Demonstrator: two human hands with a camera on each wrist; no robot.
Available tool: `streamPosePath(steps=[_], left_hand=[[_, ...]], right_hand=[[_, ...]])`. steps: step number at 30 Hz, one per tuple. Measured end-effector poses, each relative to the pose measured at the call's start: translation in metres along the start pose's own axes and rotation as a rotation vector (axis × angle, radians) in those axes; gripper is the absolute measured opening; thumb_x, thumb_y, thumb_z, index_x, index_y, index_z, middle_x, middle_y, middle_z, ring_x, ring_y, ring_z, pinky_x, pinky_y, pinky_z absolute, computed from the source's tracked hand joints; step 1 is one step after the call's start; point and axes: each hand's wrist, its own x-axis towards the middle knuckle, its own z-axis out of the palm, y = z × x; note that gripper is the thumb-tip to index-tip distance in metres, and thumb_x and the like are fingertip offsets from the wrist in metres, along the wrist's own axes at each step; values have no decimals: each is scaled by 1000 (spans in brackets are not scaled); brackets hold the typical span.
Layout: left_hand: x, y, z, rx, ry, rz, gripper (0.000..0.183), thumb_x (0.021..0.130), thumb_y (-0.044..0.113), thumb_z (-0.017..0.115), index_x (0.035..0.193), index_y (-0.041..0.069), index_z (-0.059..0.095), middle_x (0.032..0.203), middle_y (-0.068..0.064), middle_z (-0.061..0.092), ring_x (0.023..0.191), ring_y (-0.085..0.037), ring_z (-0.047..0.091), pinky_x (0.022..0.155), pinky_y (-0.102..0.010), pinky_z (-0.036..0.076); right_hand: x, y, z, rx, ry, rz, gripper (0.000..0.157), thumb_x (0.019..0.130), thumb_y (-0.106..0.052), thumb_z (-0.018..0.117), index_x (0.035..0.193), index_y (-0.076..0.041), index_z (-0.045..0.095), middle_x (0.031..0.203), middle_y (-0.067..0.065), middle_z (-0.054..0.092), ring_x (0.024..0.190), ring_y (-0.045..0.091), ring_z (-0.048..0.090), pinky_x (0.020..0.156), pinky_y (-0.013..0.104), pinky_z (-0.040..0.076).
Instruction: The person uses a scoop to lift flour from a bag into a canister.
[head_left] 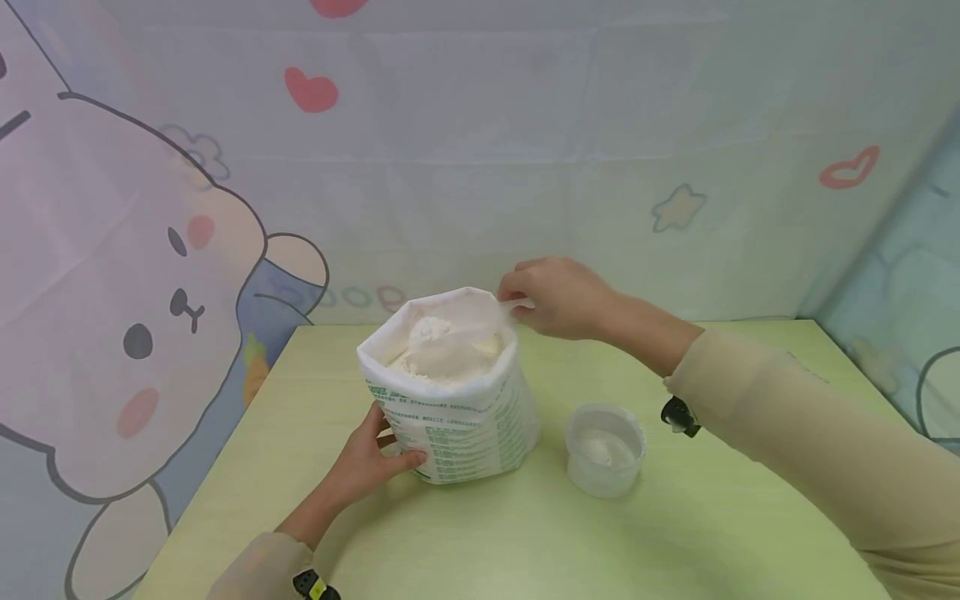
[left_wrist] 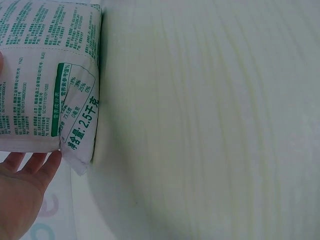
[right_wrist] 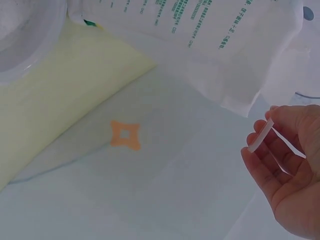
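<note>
An open white bag with green print stands on the table, filled with white flour. My left hand grips its lower left side, thumb across the front; the left wrist view shows the fingers at the bag's edge. Over the bag's mouth, a translucent plastic scoop carries a heap of flour. My right hand pinches its handle between thumb and fingers, just past the bag's right rim. Right of the bag sits a round translucent tub with some flour inside.
The pale yellow-green table ends at a back edge just behind the bag. A cloth backdrop with printed hearts and a cartoon animal hangs behind it. My right forearm reaches over the table's right side, above and beyond the tub.
</note>
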Motion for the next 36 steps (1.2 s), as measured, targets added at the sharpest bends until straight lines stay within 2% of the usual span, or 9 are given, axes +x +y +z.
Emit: streamPosePath(steps=[5, 15, 22, 31, 36], left_hand=[[1, -1, 0, 5, 4, -10, 70, 73, 29, 78, 127, 30, 34, 122, 5, 49, 118, -23, 46, 98, -45, 44], [0, 2, 0, -10, 2, 8, 71, 74, 22, 78, 130, 23, 34, 125, -3, 49, 119, -28, 45, 98, -48, 44], [1, 1, 0, -10, 5, -8, 71, 72, 26, 79, 128, 26, 35, 123, 2, 49, 118, -25, 46, 98, -44, 45], [3, -1, 0, -3, 4, 4, 71, 72, 32, 79, 128, 29, 35, 124, 4, 49, 118, -24, 47, 97, -44, 45], [4, -4, 0, 4, 5, -3, 71, 72, 32, 79, 127, 31, 34, 123, 5, 49, 118, -24, 47, 97, -43, 45]], right_hand=[[-3, 2, -5, -12, 9, 0, 16, 84, -8, 65, 100, -11, 67, 97, 5, 66, 91, 22, 61, 79, 37, 52], [-11, 8, -16, -29, 21, 2, 19, 84, -6, 64, 102, -8, 67, 99, 6, 65, 89, 22, 62, 76, 36, 53], [-21, 18, -21, -40, 39, 13, 15, 84, -4, 62, 98, -8, 66, 95, 6, 64, 86, 23, 61, 75, 37, 52], [-35, 37, -27, -75, 58, 64, 15, 82, -5, 65, 97, -8, 65, 93, 4, 63, 84, 22, 61, 73, 36, 52], [-46, 48, -28, -65, 71, 57, 16, 82, -3, 64, 97, -7, 66, 91, 5, 64, 81, 23, 61, 72, 38, 51]])
